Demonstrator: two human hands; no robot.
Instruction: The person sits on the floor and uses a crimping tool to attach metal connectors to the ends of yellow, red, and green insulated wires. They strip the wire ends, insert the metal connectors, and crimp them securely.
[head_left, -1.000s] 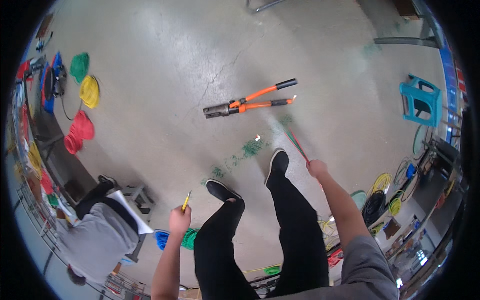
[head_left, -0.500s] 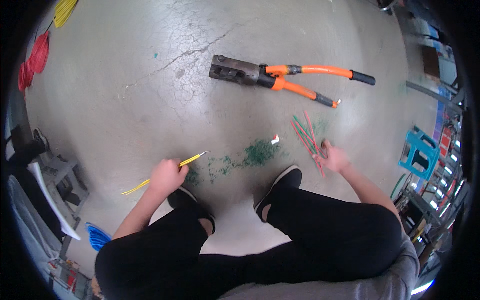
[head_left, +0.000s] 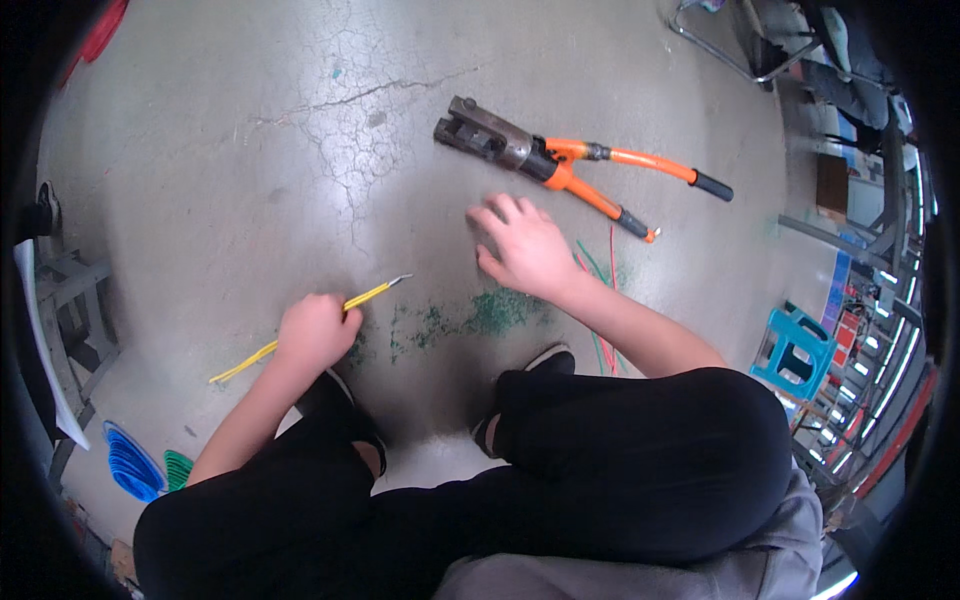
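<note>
My left hand (head_left: 315, 333) is closed around a short yellow wire (head_left: 372, 295) whose bare metal end points up and to the right. My right hand (head_left: 525, 250) hovers over the concrete floor with fingers spread and nothing in it. It is just below a big crimping tool (head_left: 560, 160) with a steel head and orange handles. Several red and green wires (head_left: 598, 285) lie on the floor beside my right wrist. My knees in black trousers fill the lower part of the view.
Green flecks (head_left: 470, 318) are scattered on the floor between my hands. A blue plastic stool (head_left: 795, 345) stands at the right. Blue and green wire coils (head_left: 135, 465) lie at the lower left, and a metal frame (head_left: 65, 290) stands at the left.
I have crouched lower. My right hand has let go of the red and green wires, which now lie on the floor, and has moved up toward the crimping tool.
</note>
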